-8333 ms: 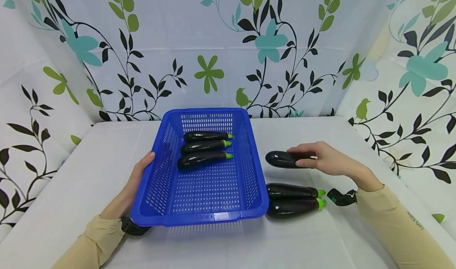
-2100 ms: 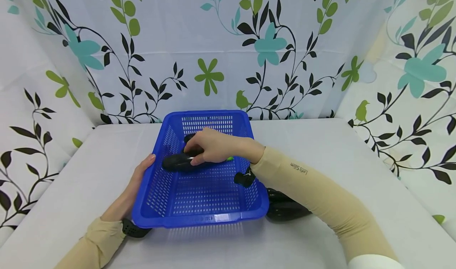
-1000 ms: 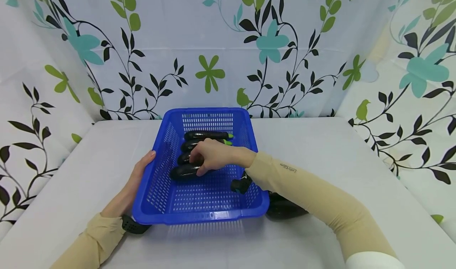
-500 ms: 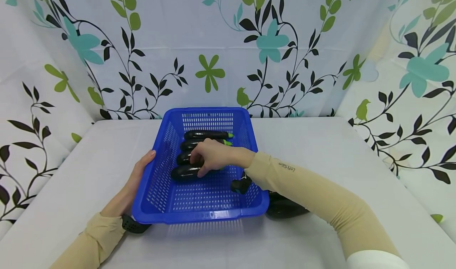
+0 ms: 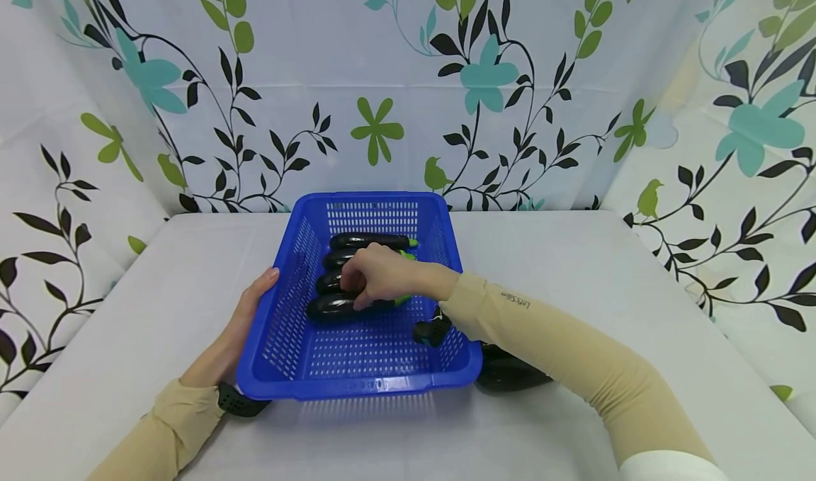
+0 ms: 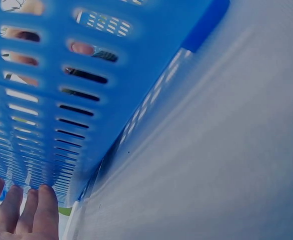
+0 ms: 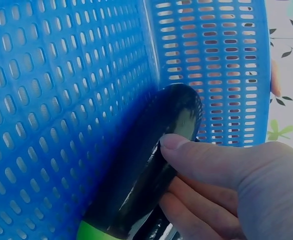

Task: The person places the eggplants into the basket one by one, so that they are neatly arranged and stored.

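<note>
Lying beside the basket (image 5: pixel 363 389): eggplant (image 5: pixel 510 375) visible from head, not right wrist.

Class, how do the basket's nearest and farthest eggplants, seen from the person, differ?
The right hand holds the nearest eggplant; the farthest eggplant is not held. That hand partly hides the nearest eggplant; the farthest eggplant shows almost whole. Both are dark, glossy and green-tipped.

Basket (image 5: pixel 357 389) partly blocked
Near floor (image 5: pixel 357 350) is left open; the far part is blocked by 4 eggplants (image 5: pixel 331 307) and the right hand (image 5: pixel 382 272).
</note>
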Demonstrator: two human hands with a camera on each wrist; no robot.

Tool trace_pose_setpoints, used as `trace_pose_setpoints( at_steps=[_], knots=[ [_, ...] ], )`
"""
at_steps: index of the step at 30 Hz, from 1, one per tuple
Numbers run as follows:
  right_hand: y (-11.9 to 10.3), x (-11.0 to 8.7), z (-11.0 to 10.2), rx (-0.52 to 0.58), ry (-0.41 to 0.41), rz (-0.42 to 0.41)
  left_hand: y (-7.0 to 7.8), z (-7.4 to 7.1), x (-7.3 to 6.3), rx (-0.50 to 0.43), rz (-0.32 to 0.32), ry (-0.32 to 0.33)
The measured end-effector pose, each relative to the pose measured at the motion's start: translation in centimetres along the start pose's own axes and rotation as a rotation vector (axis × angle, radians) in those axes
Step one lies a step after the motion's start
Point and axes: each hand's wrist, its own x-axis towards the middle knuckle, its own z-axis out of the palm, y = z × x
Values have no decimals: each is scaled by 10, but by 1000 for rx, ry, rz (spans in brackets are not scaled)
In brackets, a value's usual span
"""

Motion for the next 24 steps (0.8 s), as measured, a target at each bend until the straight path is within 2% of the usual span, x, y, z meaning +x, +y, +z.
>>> trace_pose_setpoints(
  at_steps=[6, 24],
  knots=[
    [2, 1, 1, 32, 19, -6, 3, 2, -1, -34, -23, -11],
    [3, 0, -1, 48, 46, -17, 1, -1, 1, -20, 25, -4]
  ],
)
